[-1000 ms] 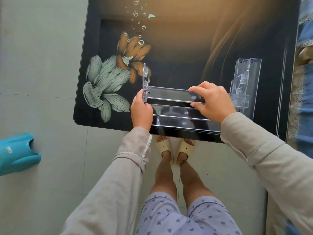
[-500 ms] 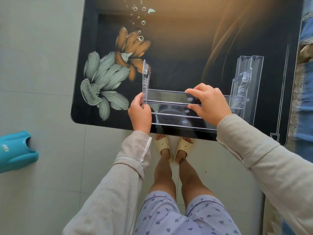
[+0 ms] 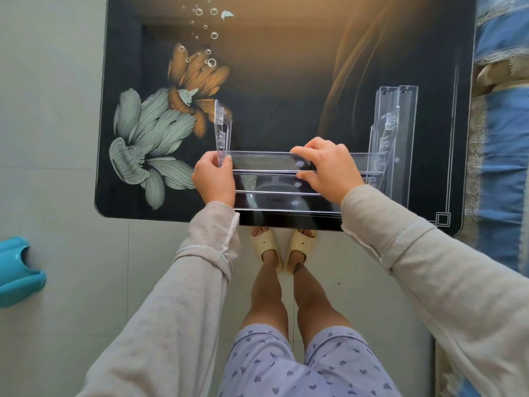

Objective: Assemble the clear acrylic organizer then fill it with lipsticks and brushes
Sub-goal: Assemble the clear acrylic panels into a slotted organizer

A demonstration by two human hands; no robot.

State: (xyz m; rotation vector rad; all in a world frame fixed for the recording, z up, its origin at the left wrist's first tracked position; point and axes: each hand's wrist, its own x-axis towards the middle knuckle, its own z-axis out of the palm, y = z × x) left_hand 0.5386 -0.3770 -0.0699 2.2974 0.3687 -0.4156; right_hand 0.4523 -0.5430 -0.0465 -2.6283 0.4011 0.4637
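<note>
Organizer half-built at near edge of table; no lipsticks or brushes in view.

Black glass table [image 3: 286, 81], flower print. On it the clear acrylic organizer [image 3: 286, 193]: stepped trays stacked between two upright side panels. Right side panel [image 3: 400, 138] stands tall, left side panel [image 3: 222, 130] upright. Top tray [image 3: 263, 161] bridges them. Right hand [image 3: 326, 167] has its fingers closed over the tray's top edge; left hand [image 3: 214, 179] pinches the left panel where the tray end meets it. Advice: keep the tray level, line tabs with slots, press both ends evenly, steady the panel; acrylic likely cracks if forced.
</note>
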